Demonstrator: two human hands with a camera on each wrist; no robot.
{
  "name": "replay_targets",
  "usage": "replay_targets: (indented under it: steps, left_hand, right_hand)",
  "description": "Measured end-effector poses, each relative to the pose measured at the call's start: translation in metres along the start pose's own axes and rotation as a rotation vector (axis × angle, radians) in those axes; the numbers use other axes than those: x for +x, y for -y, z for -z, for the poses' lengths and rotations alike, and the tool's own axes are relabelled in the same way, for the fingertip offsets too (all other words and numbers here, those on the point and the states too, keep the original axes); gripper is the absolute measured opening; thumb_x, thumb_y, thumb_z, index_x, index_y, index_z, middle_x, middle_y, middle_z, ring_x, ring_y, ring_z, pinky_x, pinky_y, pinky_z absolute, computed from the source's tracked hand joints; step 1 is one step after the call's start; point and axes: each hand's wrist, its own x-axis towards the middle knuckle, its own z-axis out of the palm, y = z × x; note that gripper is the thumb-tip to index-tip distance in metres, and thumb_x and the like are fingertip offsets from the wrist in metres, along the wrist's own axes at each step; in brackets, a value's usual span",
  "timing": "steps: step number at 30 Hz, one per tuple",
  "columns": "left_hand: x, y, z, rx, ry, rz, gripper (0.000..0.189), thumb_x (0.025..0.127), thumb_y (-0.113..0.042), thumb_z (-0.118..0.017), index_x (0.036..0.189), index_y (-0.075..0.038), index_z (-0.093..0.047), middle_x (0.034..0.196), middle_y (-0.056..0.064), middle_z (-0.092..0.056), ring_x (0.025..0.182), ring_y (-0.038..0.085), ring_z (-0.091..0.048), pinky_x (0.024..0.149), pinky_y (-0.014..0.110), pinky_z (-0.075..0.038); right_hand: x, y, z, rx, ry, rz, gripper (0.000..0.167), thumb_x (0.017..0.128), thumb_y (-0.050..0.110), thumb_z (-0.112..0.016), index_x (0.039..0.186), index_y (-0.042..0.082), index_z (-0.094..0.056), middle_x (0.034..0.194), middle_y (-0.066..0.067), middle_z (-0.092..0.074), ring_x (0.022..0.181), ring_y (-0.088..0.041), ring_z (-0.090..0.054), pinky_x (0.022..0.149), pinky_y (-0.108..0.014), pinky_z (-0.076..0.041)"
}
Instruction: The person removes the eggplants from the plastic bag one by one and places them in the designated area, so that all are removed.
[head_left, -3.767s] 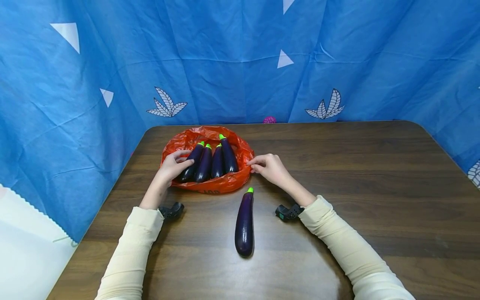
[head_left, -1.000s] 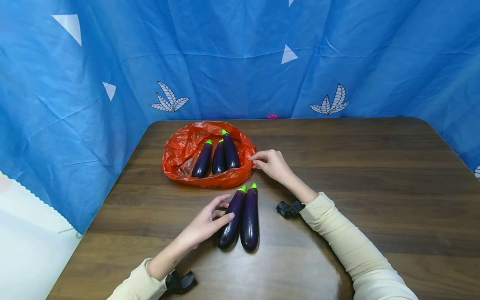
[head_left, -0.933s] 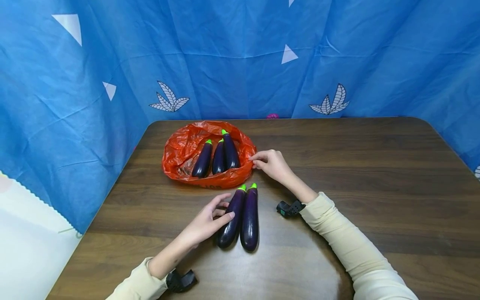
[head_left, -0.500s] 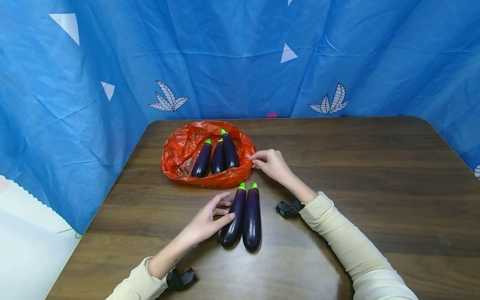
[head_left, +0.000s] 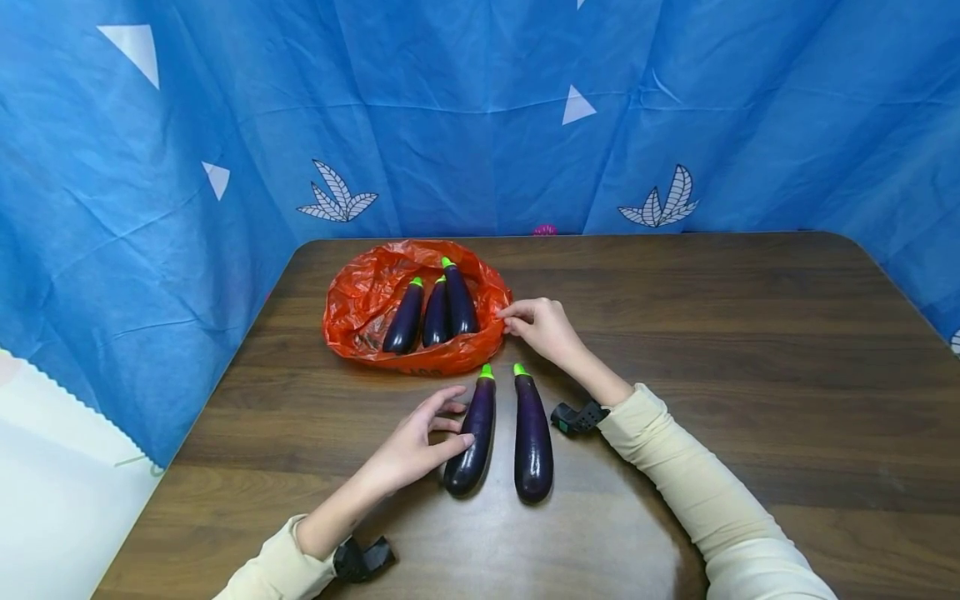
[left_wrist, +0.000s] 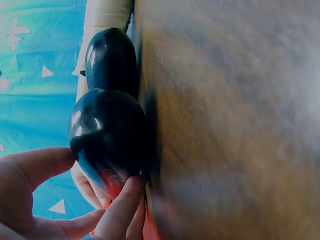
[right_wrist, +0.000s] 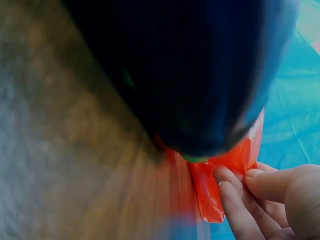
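My left hand (head_left: pixel 412 440) holds an eggplant (head_left: pixel 480 417) that lies on the table, thumb on its near side and fingers on the far side. In the left wrist view the thumb and fingertips touch the dark, glossy eggplant (left_wrist: pixel 107 127) from both sides. A second eggplant (head_left: pixel 534 450) lies a short gap to the right, its green stem end pointing away. At the back left sits an open red plastic bag (head_left: pixel 356 300) with three eggplants (head_left: pixel 405 317) inside. My right hand (head_left: pixel 546 333) pinches the bag's right rim between thumb and fingers.
Everything rests on a brown wooden table (head_left: pixel 712 350). A blue patterned curtain (head_left: pixel 480 125) hangs behind its far edge. Each wrist wears a black camera mount, the right one (head_left: pixel 579 418) close beside the second eggplant. A white surface (head_left: pixel 52 492) lies at the left.
My left hand has brought one eggplant out of the bag and set it beside the other on the table. That other eggplant has since shifted right, opening a gap. My right hand stays at the rim.
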Motion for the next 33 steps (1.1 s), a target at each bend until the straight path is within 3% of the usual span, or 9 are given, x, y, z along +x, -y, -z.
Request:
replay_targets:
  steps: [33]
  left_hand:
    - [0.006, -0.001, -0.013, -0.069, 0.022, -0.002, 0.058, 0.086, -0.011, -0.068, 0.136, 0.001, -0.041, 0.121, 0.018, -0.053, 0.101, 0.029, -0.057, 0.089, 0.047, -0.043]
  right_hand:
    - [0.000, 0.000, 0.001, -0.019, 0.010, -0.010, 0.012, 0.087, -0.001, -0.064, 0.096, 0.000, -0.072, 0.088, -0.009, -0.069, 0.072, -0.013, -0.064, 0.068, -0.025, -0.053]
